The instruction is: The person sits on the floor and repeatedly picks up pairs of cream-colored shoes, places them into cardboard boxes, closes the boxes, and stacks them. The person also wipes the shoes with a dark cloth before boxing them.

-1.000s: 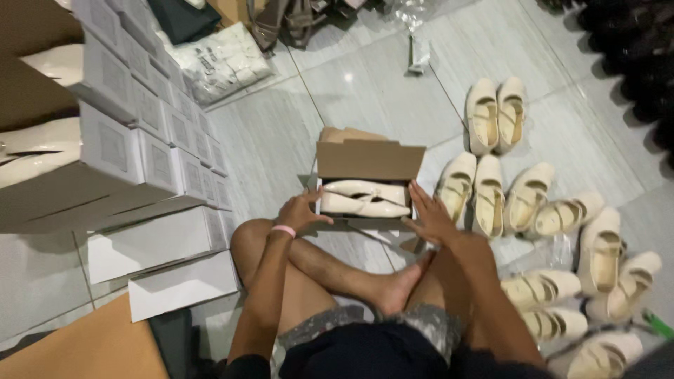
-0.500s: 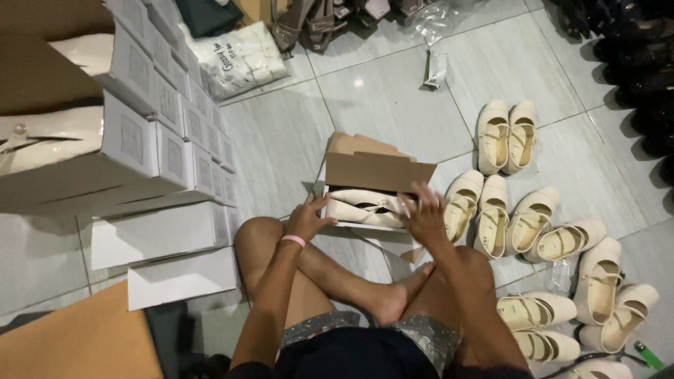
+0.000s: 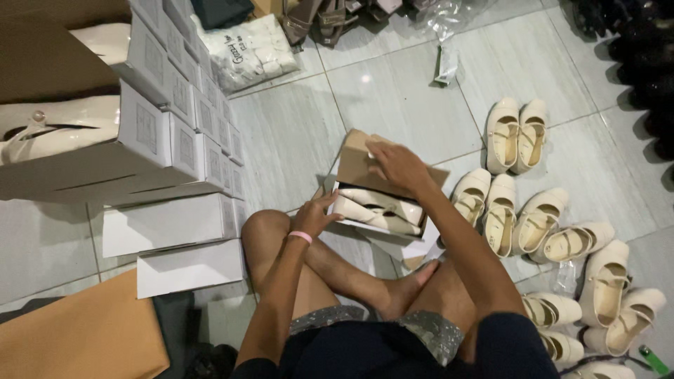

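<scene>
Sitting cross-legged on the tiled floor (image 3: 393,98), the person works at an open shoe box (image 3: 375,207) just beyond the knees, a cream pair of shoes (image 3: 379,209) lying inside it. The left hand (image 3: 316,214) steadies the box's near left edge, fingers curled lightly against it. The right hand (image 3: 397,165) lies flat and spread on the brown lid flap (image 3: 358,158), gripping nothing. This looks like the closing step; bringing the flap down squarely would need the shoes fully tucked. More cream shoes (image 3: 512,210) lie to the right, stacked white boxes (image 3: 175,224) to the left.
</scene>
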